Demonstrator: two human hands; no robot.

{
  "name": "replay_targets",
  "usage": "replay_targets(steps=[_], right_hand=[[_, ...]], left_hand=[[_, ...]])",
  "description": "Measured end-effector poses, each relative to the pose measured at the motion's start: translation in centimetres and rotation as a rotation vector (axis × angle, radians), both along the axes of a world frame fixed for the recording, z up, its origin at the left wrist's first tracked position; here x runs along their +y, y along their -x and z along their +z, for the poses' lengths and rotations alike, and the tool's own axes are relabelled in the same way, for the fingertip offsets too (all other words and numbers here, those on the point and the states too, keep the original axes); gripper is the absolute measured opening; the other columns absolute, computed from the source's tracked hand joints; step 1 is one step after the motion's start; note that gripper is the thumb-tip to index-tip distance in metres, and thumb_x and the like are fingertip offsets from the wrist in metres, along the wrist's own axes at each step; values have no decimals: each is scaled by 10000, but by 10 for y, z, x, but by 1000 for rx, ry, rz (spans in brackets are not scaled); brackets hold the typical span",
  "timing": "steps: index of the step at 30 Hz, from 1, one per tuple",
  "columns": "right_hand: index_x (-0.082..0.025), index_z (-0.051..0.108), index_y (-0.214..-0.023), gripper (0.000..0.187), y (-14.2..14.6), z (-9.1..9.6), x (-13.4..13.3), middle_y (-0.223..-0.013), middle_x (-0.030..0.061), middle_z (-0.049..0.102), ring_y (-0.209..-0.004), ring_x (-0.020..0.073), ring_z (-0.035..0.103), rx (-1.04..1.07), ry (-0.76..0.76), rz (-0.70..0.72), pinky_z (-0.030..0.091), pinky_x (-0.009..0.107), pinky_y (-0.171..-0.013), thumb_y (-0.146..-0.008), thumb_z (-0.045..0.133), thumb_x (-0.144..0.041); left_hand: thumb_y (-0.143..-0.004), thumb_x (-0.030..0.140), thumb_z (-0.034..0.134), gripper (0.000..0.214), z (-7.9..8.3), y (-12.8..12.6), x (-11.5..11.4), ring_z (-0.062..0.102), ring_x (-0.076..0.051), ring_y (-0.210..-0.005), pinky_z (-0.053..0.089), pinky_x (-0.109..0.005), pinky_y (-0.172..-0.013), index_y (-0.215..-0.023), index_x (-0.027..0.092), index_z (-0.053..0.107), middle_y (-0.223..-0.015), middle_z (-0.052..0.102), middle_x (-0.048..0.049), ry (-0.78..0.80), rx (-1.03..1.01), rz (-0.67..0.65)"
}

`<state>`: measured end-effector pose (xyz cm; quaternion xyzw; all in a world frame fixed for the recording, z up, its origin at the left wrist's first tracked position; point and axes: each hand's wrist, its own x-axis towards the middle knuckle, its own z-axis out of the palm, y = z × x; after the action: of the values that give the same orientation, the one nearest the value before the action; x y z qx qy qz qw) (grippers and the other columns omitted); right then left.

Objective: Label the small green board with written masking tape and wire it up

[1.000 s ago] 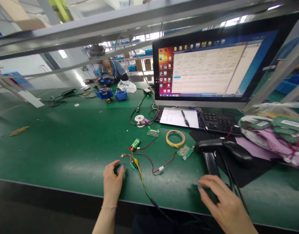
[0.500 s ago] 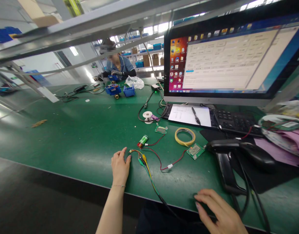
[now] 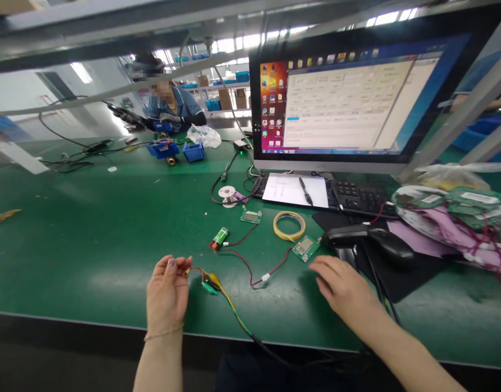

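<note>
Fingers of the left hand curl in narrow around the end of a thin wire lead, pinching it just above the green bench; the lead runs right into a small bunch of yellow and green clips, and a dark cable trails from those off the near edge of the bench. Fingers of the right hand are spread loosely and lie flat on the bench, holding nothing, their tips just short of a small green circuit board with a little screen on it. A red wire loops across the bench between the two hands, joining that board to a small green and red battery farther back. Behind the board lies a ring of yellow tape, and beside that a second little board and a white spool. Close on the right of the right hand sits a black handheld scanner with its cord running down toward the bench edge, crowding that side. Farther back stand a keyboard with a sheet of paper and a pen on it, and a big monitor lit with a program window. A heap of boards and pink wrapping lies at the far right. Across the bench another person works beside blue bins.
</note>
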<state>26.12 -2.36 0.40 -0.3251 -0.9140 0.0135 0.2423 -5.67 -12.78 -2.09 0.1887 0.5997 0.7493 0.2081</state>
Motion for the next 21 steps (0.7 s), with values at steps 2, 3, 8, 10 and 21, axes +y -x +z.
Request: replay_targets(steps=[2,3,8,10,21], right_hand=[[-155,573,-1002,319,9,11,29,-1029,85,578,-961,216,527,-236,71,30,436,376,-809,-766,425,1],[-159,579,-993,339,14,16,43,-1030,84,582,-978,221,520,-349,117,57,421,383,-813,-752,419,17],[-174,612,-926,390,37,24,85,-1002,53,613,-960,215,544,-580,237,243,394,322,-761,-598,554,28],[-153,616,-933,426,42,23,90,-967,77,617,-932,238,551,-607,248,272,389,328,-752,-535,618,0],[-139,586,-855,319,90,13,52,-888,97,534,-748,192,533,-366,437,54,414,289,-665,-621,607,-355]], left_hand=[[-665,407,651,333,-2,-3,3,551,-128,-852,324,-423,-1032,-880,213,487,-826,552,6,-17,-41,42],[-671,365,669,327,-3,-4,4,536,-130,-908,273,-423,-1066,-908,211,503,-877,553,-6,-8,-51,69],[-650,36,622,349,-10,-3,2,546,-117,-896,258,-436,-1082,-942,194,511,-901,535,-22,56,-189,107],[-634,-29,574,392,-9,-4,-1,575,-122,-886,327,-409,-1051,-948,193,500,-896,552,-32,54,-256,69],[-747,114,538,228,-15,-23,5,595,-146,-946,387,-328,-1010,-971,155,525,-937,632,-79,40,-333,-66]])
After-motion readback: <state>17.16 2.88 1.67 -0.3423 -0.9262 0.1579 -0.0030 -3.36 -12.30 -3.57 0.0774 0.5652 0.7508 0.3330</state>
